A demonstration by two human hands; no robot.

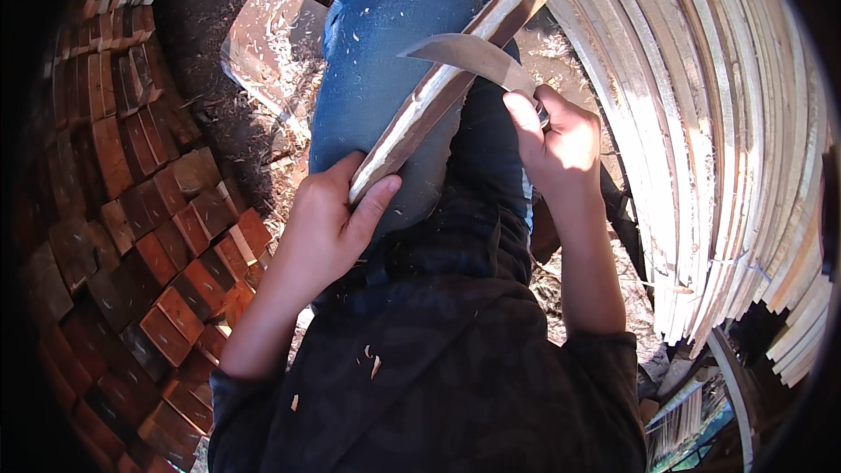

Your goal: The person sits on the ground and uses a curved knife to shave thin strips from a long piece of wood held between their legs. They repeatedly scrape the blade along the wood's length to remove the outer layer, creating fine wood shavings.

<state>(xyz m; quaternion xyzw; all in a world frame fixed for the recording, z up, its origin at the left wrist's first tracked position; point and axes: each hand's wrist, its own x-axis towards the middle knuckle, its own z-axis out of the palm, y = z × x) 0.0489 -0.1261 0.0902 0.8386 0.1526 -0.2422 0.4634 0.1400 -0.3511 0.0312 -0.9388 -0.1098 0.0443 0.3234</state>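
Note:
My left hand [328,223] is closed around the near end of a long wooden strip [419,118], which slants up and away to the right across my thigh. The strip has a pale face and brown sides. In my right hand [562,136] is a knife with a broad curved blade [480,56]; my fingers wrap its handle, which is mostly hidden, and the thumb lies along the base of the blade. The blade crosses over the strip, its tip pointing left. Whether the edge bites into the wood I cannot tell.
Stacked reddish-brown wood pieces [171,298] rise on the left. A large bundle of long pale strips [701,140] stands on the right. Beyond my jeans-clad knee [399,26], a flat block [276,44] lies among shavings on the ground. A few wood chips [375,366] cling to my dark shirt.

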